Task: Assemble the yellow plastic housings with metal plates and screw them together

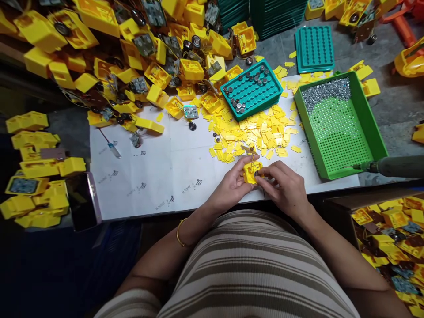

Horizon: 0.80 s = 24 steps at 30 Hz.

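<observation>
Light pools on the middle of the white-covered tabletop (185,161), seemingly from overhead, making the small yellow pieces (261,130) almost glow; the lower left sinks to near-black. Metal screws (326,92) glint. Shadows lie soft. The yellow housing (248,172) between the fingers (275,172) looks fairly crisp, while shapes toward the corners stretch and soften.

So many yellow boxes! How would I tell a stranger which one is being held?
Start at the white paper and go to its near edge, just above the striped shirt. There, between the left hand and the right hand, is a small yellow box with its open side up. Unlike the yellow boxes heaped farther back, it alone is in someone's hands.
</observation>
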{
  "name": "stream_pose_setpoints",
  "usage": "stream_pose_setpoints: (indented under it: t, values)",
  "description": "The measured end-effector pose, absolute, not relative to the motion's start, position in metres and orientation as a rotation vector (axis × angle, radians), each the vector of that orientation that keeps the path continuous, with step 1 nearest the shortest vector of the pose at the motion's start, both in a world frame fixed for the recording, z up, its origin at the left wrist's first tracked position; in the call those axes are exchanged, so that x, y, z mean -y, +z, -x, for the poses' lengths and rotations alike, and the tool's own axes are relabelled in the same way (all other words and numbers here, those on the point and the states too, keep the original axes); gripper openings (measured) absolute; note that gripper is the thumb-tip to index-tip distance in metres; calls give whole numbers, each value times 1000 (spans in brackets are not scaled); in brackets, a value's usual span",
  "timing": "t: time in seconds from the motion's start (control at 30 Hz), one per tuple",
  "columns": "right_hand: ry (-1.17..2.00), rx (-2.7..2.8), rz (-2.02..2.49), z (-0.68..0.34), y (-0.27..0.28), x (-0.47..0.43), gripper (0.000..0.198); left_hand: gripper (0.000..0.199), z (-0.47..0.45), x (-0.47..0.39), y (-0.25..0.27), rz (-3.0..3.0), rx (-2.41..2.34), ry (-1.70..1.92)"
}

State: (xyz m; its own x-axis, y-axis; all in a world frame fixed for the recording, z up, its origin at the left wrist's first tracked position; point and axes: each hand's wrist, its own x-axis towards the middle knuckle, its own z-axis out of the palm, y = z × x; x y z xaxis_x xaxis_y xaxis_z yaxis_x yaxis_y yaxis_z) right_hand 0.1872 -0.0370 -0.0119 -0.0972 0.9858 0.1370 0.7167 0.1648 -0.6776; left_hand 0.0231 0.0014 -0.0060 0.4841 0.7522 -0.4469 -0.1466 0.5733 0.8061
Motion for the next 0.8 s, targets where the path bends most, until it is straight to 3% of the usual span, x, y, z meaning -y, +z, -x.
stream_pose_setpoints:
  t: [0.3,0.5,0.7,0.8]
  values:
    - [642,1883,1379,-195,-13,38,16,60,-19,-9,-9,-514,-783,542]
    - [717,1516,1397,-203,-13,30,18,49,-14,-18,-5,-542,-707,494]
    - [1350,1106,1375,-209,-23,9,36,46,-15,-18,-3,-679,-664,444]
    - [1522,1052,1306,-206,-24,3,37,42,-14,-18,-2,-736,-664,416]
